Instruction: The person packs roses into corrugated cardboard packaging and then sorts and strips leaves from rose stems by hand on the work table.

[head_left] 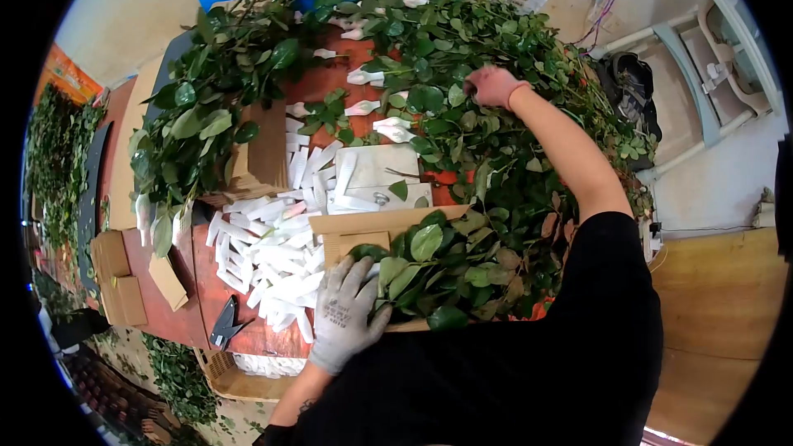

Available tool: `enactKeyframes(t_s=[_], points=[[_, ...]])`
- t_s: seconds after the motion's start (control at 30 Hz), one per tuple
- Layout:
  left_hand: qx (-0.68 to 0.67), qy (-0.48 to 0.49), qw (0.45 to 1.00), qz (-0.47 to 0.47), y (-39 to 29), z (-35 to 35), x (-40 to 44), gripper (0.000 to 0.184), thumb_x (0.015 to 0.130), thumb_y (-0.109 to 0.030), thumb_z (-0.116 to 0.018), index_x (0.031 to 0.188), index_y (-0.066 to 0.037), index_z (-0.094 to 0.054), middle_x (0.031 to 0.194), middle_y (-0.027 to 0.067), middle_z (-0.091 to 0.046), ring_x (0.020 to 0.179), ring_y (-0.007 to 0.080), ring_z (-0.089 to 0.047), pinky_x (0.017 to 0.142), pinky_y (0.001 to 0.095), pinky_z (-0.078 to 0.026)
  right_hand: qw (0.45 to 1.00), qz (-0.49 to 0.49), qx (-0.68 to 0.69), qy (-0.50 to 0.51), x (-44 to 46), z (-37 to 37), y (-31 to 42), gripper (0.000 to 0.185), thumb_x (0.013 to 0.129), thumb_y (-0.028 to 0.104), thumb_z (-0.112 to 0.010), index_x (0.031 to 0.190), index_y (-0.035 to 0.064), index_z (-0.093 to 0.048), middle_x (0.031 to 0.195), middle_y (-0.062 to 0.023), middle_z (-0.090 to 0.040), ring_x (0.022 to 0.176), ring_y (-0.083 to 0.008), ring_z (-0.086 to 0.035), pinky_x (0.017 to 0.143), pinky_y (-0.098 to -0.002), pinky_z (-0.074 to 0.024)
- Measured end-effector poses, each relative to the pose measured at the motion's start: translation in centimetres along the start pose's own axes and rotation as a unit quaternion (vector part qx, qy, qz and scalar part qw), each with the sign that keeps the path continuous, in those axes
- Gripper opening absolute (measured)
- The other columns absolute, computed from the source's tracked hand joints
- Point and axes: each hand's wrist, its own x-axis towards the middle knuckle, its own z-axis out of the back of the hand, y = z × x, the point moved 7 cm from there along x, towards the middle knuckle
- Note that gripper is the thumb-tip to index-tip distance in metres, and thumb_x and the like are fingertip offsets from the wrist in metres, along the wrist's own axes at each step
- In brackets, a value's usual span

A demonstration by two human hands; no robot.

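My left hand (345, 311), in a pale grey glove, lies on leafy stems (425, 260) beside a piece of corrugated cardboard (355, 241), with its fingers spread. Farther up, my right hand (493, 87), in a pinkish glove, reaches into the big pile of green rose stems (462, 41); its fingers are curled among the leaves, and what they hold is too small to name. White-wrapped flower heads (394, 129) point left from that pile. White sleeves (277, 256) are heaped left of the cardboard.
A black stapler (227, 324) lies near the red table's (178, 314) front edge. More leafy stems (198, 91) rest on stacked cardboard (266, 149) at the left. A basket (223, 376) sits below the edge. A folding chair (702, 83) and dark shoes (632, 91) are at the right.
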Motion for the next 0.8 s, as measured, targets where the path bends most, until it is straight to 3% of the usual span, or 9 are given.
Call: enactKeyframes(t_s=[0.03,0.17,0.3,0.4,0.53,0.6,0.67,0.8], points=[[-0.002,0.002,1.0,0.004,0.1,-0.2,0.0,0.053,0.066,-0.025,-0.07,0.114,-0.006,-0.058,0.126,0.0157,-0.049,0.12,0.0386,-0.041,0.097,0.0501,-0.035,0.998,-0.012,0.049,0.038,-0.6,-0.6,0.2,0.026,0.081,0.014,-0.047,0.104,0.0123,-0.058,0.113,-0.0149,-0.058,0.106,-0.0284,-0.057,0.089,-0.04,-0.0458],[0.0,0.014,1.0,0.012,-0.2,-0.2,0.5,0.052,0.063,-0.024,-0.07,0.11,-0.005,-0.059,0.126,0.0164,-0.049,0.12,0.0397,-0.042,0.097,0.0503,-0.035,0.994,-0.082,0.029,0.059,0.3,-3.8,-1.5,0.031,0.082,0.012,-0.043,0.11,0.004,-0.051,0.116,-0.0176,-0.057,0.108,-0.0322,-0.056,0.091,-0.04,-0.045],[0.004,0.016,1.0,0.016,-0.1,-0.5,0.4,0.052,0.063,-0.024,-0.07,0.11,-0.005,-0.058,0.127,0.0168,-0.049,0.12,0.04,-0.042,0.097,0.0506,-0.035,0.99,-0.094,0.098,0.03,-0.5,-3.3,-2.1,0.031,0.081,0.014,-0.045,0.11,0.0041,-0.054,0.117,-0.0194,-0.058,0.109,-0.0333,-0.056,0.091,-0.041,-0.0454],[0.007,0.003,1.0,0.01,-0.1,-0.5,0.3,0.052,0.063,-0.024,-0.07,0.11,-0.004,-0.058,0.126,0.017,-0.049,0.12,0.0401,-0.042,0.097,0.0506,-0.035,0.987,-0.132,0.035,0.089,-0.8,-5.2,-4.2,0.036,0.081,0.014,-0.046,0.116,0.0091,-0.054,0.119,-0.0167,-0.058,0.111,-0.0315,-0.056,0.093,-0.0396,-0.0446],[0.001,0.002,1.0,0.018,0.0,-0.4,0.3,0.052,0.065,-0.024,-0.071,0.113,-0.008,-0.059,0.126,0.0145,-0.049,0.12,0.0379,-0.042,0.097,0.0501,-0.035,0.992,-0.094,0.015,0.08,-2.6,-6.7,-4.2,0.038,0.082,0.014,-0.047,0.119,0.0123,-0.054,0.122,-0.0148,-0.056,0.114,-0.0287,-0.054,0.095,-0.038,-0.0433],[-0.002,0.004,1.0,0.013,-0.1,-0.4,0.2,0.052,0.065,-0.024,-0.071,0.113,-0.008,-0.059,0.126,0.0144,-0.049,0.12,0.0379,-0.042,0.097,0.05,-0.035,0.997,-0.044,-0.045,0.038,-3.2,-6.1,-3.9,0.038,0.083,0.013,-0.046,0.12,0.0148,-0.053,0.124,-0.0122,-0.055,0.115,-0.0262,-0.053,0.095,-0.0371,-0.0427],[0.003,0.007,1.0,0.012,-0.3,-0.3,0.3,0.052,0.065,-0.024,-0.071,0.113,-0.008,-0.059,0.126,0.0145,-0.049,0.12,0.0377,-0.041,0.097,0.0497,-0.035,0.991,-0.063,-0.114,-0.016,-4.0,-2.8,-4.5,0.037,0.085,0.011,-0.044,0.12,0.0166,-0.054,0.114,-0.0069,-0.061,0.098,-0.0245,-0.062,0.081,-0.0355,-0.0491],[-0.004,0.003,1.0,0.003,-0.5,-0.3,0.2,0.052,0.066,-0.024,-0.07,0.114,-0.007,-0.059,0.127,0.0148,-0.049,0.12,0.0374,-0.041,0.097,0.0497,-0.035,0.947,-0.076,-0.209,-0.232,-9.1,6.7,-7.0,0.039,0.081,0.015,-0.055,0.12,0.0145,-0.051,0.107,-0.0074,-0.063,0.091,-0.0243,-0.063,0.071,-0.0357,-0.0516]])
